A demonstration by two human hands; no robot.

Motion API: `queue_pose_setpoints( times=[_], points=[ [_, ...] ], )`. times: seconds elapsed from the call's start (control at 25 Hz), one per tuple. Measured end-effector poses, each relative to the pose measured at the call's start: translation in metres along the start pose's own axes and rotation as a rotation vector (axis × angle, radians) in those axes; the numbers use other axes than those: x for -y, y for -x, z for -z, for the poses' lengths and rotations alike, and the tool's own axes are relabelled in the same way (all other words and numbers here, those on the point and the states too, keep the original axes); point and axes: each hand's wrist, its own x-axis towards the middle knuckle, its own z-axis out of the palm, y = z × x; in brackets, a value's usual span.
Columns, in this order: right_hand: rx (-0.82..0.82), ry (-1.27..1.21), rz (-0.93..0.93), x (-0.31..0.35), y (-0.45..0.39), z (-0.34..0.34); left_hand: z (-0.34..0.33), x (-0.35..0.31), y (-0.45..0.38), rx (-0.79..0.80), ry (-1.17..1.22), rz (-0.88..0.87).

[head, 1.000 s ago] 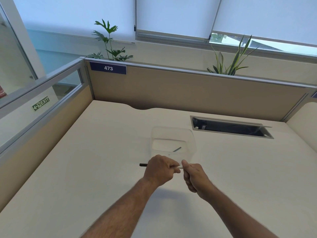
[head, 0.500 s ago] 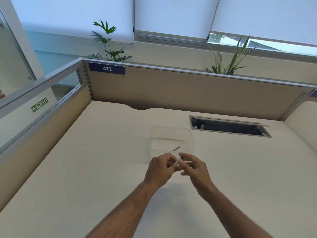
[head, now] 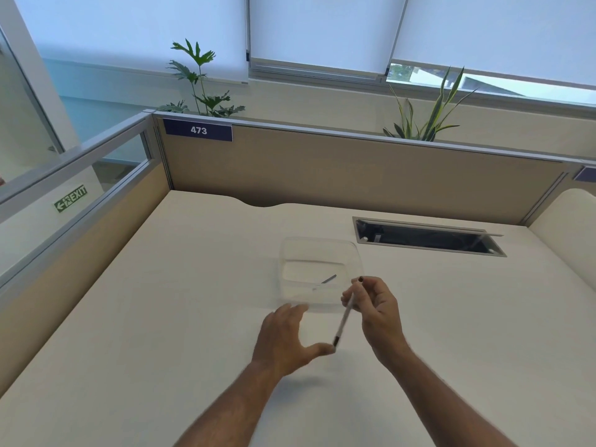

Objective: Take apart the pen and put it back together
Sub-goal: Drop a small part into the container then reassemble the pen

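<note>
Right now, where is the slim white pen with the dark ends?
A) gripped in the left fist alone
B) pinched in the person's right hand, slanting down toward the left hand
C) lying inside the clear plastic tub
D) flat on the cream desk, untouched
B: the slim white pen is pinched by the right hand, its lower dark end close to the thumb of the open left hand; the clear plastic tub holds only a small dark piece.
</note>
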Motion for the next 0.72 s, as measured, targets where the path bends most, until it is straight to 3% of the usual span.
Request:
queue_pose_setpoints(
  times=[0.12,0.32,0.72],
  points=[
    [-0.016,-0.066,-0.009,0.001,0.0,0.0,-0.014,0.019,0.007,0.106,-0.219,0.022],
    [-0.067,-0.194,-0.114,0.001,-0.002,-0.005,-0.026,0.037,0.012,0.152,-0.342,0.089],
    [-0.106,-0.299,-0.254,0.013,-0.006,-0.011,-0.037,0.047,0.018,0.141,-0.377,0.135]
  ],
)
